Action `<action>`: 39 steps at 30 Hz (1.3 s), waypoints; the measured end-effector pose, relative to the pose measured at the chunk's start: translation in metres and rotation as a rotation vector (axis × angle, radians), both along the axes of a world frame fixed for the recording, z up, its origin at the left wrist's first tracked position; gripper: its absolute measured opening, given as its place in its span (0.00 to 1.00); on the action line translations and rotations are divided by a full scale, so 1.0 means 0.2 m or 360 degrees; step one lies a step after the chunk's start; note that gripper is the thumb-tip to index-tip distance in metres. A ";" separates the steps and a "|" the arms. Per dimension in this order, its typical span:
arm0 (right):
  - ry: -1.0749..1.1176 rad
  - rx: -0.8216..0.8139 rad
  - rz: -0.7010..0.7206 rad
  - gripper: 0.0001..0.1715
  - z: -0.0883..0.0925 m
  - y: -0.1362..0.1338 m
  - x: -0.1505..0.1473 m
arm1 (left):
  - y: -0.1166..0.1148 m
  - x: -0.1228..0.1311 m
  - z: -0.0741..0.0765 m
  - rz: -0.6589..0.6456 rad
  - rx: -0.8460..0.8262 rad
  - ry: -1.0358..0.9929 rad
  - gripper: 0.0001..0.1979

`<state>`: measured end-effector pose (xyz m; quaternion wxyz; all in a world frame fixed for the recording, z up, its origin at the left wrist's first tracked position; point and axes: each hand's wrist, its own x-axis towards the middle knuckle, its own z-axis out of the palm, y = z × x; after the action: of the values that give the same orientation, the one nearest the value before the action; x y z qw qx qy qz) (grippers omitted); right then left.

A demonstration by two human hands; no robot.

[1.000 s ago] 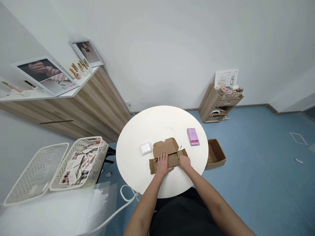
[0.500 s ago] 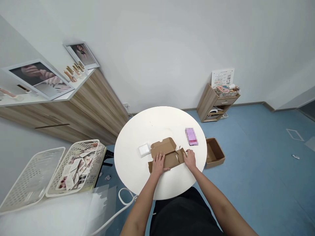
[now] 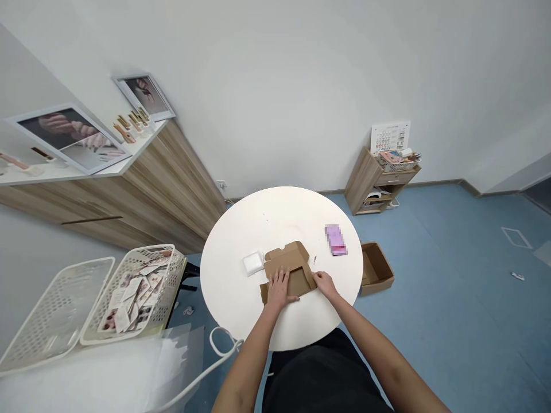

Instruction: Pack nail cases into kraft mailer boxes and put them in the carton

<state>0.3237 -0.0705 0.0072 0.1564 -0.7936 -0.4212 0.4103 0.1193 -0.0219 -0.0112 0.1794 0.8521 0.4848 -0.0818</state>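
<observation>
A flat brown cardboard box blank (image 3: 289, 265) lies partly folded on the round white table (image 3: 275, 218). My left hand (image 3: 279, 287) rests flat on its near left part, fingers spread. My right hand (image 3: 323, 283) presses the blank's right side panel, which stands folded up and inward. A small white pad (image 3: 253, 262) lies just left of the cardboard. A pink packet (image 3: 336, 239) sits to the right, apart from both hands.
An open brown carton (image 3: 375, 268) stands on the blue floor right of the table. Two white plastic baskets (image 3: 129, 292), one holding several packets, are at the left. A wooden counter (image 3: 142, 178) and a small wooden cabinet (image 3: 370, 180) line the wall.
My right hand moved left and folded the right flap of the cardboard upward and inward. My left hand stayed pressed on the left part.
</observation>
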 end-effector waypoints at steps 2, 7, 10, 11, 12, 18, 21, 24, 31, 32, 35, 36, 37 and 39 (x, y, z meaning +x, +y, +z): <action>-0.0152 -0.0027 0.0082 0.22 -0.01 0.01 -0.03 | 0.00 0.00 0.01 0.0000 -0.0025 0.0011 0.62; -0.0455 -0.0185 0.0286 0.18 -0.03 0.06 -0.07 | 0.00 0.01 0.02 0.0006 -0.0053 0.0014 0.62; -0.0534 -0.0331 0.0417 0.16 -0.03 0.07 -0.07 | -0.01 0.01 0.01 0.0009 -0.0036 -0.0011 0.62; -0.0544 -0.0364 0.0443 0.16 -0.04 0.08 -0.07 | -0.01 0.00 0.00 0.0010 -0.0027 -0.0019 0.62; -0.0550 -0.0383 0.0460 0.17 -0.04 0.07 -0.06 | -0.02 0.00 -0.01 0.0008 -0.0020 -0.0028 0.62; -0.0584 -0.0386 0.0518 0.22 -0.03 0.05 -0.07 | 0.00 0.00 0.00 -0.0035 -0.0035 -0.0063 0.60; -0.0690 -0.0228 0.0486 0.23 0.02 0.04 -0.05 | 0.02 0.01 0.02 -0.0075 -0.0050 -0.0072 0.60; -0.0820 0.0178 0.0617 0.30 0.08 0.04 -0.03 | 0.04 0.01 0.03 -0.0122 -0.0058 -0.0094 0.60; -0.0751 0.0217 0.1366 0.66 0.07 0.10 -0.08 | 0.07 0.03 0.00 -0.0206 -0.0044 -0.0144 0.63; -0.0737 0.0146 0.1366 0.68 0.07 0.11 -0.09 | 0.07 0.03 0.00 -0.0217 -0.0043 -0.0159 0.62; -0.0692 0.0026 0.1349 0.69 0.06 0.14 -0.11 | 0.05 0.01 0.02 -0.0248 -0.0043 -0.0232 0.60; -0.0682 0.0014 0.1349 0.69 0.06 0.14 -0.11 | 0.04 -0.01 0.03 -0.0241 -0.0030 -0.0270 0.57; -0.0676 0.0004 0.1348 0.69 0.07 0.14 -0.12 | 0.03 -0.03 0.04 -0.0206 0.0003 -0.0317 0.54; -0.0681 -0.0025 0.1344 0.68 0.08 0.14 -0.12 | 0.01 -0.10 0.07 0.0020 0.0148 -0.0416 0.41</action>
<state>0.3001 -0.0420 0.0230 -0.1203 -0.6208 -0.7267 0.2684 0.0990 -0.0204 0.0021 0.2018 0.8599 0.4658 0.0535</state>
